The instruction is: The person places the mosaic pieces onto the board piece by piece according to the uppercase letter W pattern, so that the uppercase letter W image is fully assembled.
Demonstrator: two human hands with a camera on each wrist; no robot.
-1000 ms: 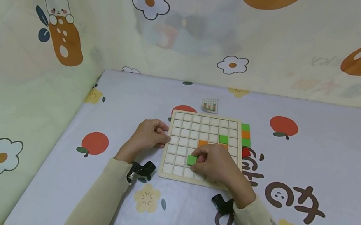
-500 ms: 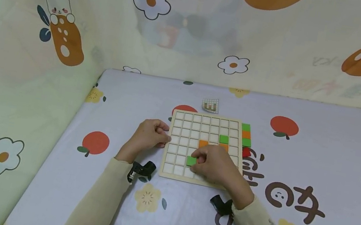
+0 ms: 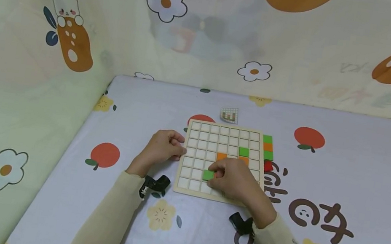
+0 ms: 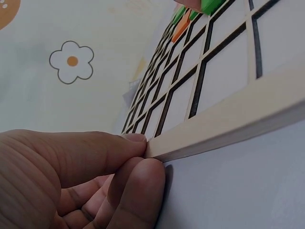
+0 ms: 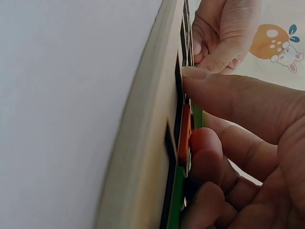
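Observation:
In the head view, my right hand (image 3: 234, 179) bends over a wooden grid board (image 3: 196, 163) and pinches a green square tile (image 3: 208, 175) near its lower middle. The right wrist view shows this green tile (image 5: 198, 116) between thumb and fingers, with an orange tile (image 5: 184, 133) in the grid beside it. My left hand (image 3: 162, 146) grips the board's left edge, thumb on the rim (image 4: 224, 121) and a fingertip against the side. Another green tile (image 3: 243, 152) and an orange tile (image 3: 221, 156) sit in cells farther up. The right hand hides several cells.
Along the board's right edge lie an orange tile (image 3: 268, 147) between two green ones, and a red tile (image 3: 268, 166) below them. Behind the board is a small card (image 3: 229, 114) with a printed grid. A patterned cloth (image 3: 345, 171) covers the table; a curtain rises behind.
Very little differs. Both hands and the green tile hold nearly the same place on the board, while the whole head view has shifted slightly.

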